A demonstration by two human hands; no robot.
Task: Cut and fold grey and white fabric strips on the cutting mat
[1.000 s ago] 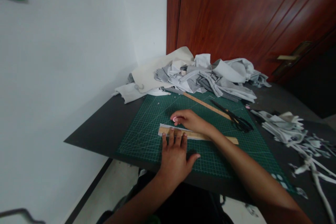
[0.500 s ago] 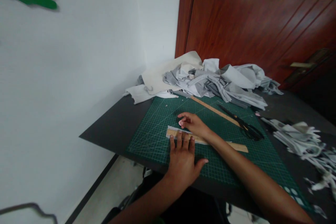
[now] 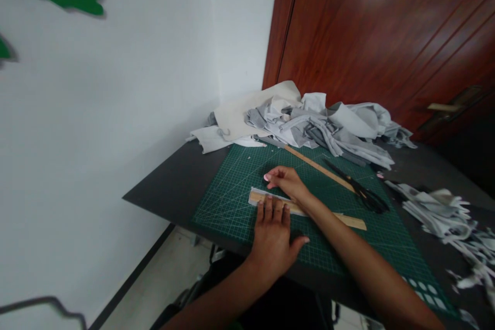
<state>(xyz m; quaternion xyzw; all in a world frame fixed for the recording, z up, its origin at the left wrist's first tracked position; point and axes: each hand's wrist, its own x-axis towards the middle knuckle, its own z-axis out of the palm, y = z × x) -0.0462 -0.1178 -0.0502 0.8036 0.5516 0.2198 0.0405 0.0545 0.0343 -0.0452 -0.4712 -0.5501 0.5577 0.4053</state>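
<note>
My left hand lies flat with its fingers stretched out, fingertips pressing on a wooden ruler. Under the ruler is a narrow strip of pale cloth, whose edge shows along the ruler's far side. Just beyond the ruler, my right hand is closed in a pinch around a small pink piece of chalk. The right forearm crosses over the ruler and hides part of it. All this rests on a green cutting mat with a fine grid.
Black scissors lie at the mat's right, across a second long wooden ruler. A heap of grey and white cloth stands at the back. More cloth strips lie on the right. A wall borders the table's left.
The view has shifted slightly. My right hand's fingers have drawn closer together around the chalk. My left hand stays flat on the ruler.
</note>
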